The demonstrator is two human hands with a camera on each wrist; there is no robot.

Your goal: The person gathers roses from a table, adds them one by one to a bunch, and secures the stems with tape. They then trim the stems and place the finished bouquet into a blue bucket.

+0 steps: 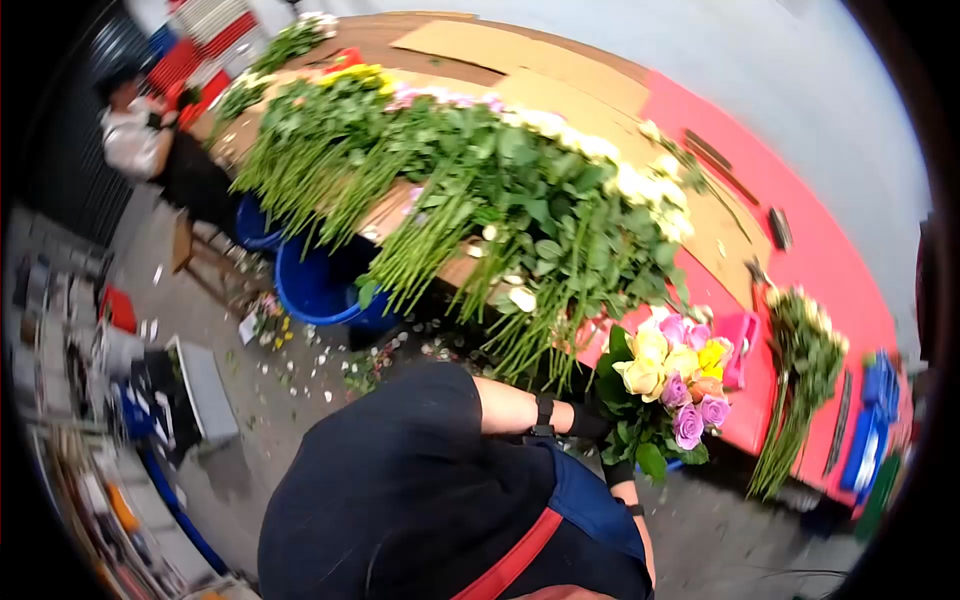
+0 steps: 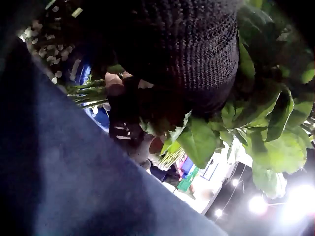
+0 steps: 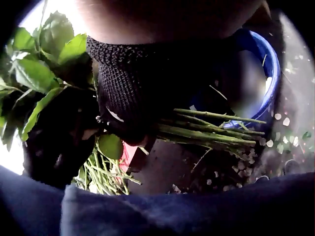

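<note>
A bouquet of yellow and purple roses with green leaves is held upright at the near edge of the red table. My left hand, in a black knit glove, grips the bouquet just under the leaves; the left wrist view shows this glove against the foliage. Below it, my gloved right hand also grips the bundle. The right wrist view shows the right hand closed round the bare green stems, which stick out past it.
A long pile of cut flowers lies on cardboard across the table. Blue buckets stand on the petal-strewn floor beneath. Another bunch hangs off the right edge beside blue crates. A seated person is at far left.
</note>
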